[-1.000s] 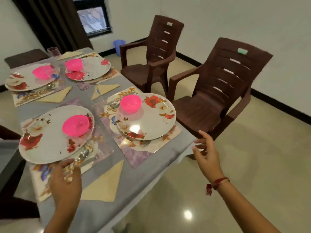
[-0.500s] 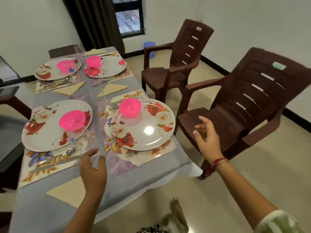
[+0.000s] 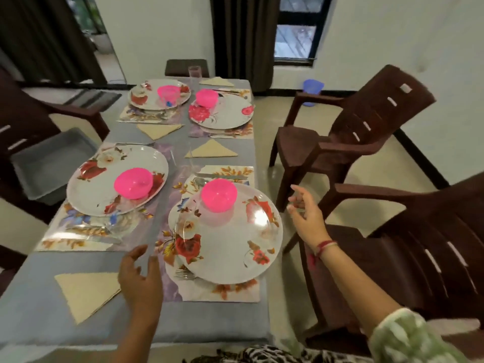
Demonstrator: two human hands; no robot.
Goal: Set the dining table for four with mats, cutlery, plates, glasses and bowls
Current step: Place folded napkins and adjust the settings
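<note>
Four floral plates each carry a pink bowl on the grey-clothed table (image 3: pixel 209 320). The nearest plate (image 3: pixel 227 244) with its bowl (image 3: pixel 219 195) lies on a floral mat (image 3: pixel 222 292), a fork (image 3: pixel 183 273) poking out beneath it and a knife (image 3: pixel 222 176) beyond. The near-left plate (image 3: pixel 104 184) holds another bowl (image 3: pixel 133 183). My left hand (image 3: pixel 141 279) hovers over the cloth between the two near mats, fingers spread and holding nothing I can make out. My right hand (image 3: pixel 306 216) is open in the air just right of the nearest plate. A clear glass (image 3: pixel 191 158) stands mid-table.
Beige folded napkins (image 3: pixel 86 292) lie by the settings. Two far plates (image 3: pixel 225 113) and a far glass (image 3: pixel 195 72) sit at the other end. Brown plastic chairs (image 3: pixel 353 142) stand right of the table, one (image 3: pixel 419 244) close to my right arm. A grey tray (image 3: pixel 52 158) rests on the left.
The view has swung round to the table's end. My left hand has moved right, from the near-left setting to the gap between the mats. My right hand has stayed open beside the table.
</note>
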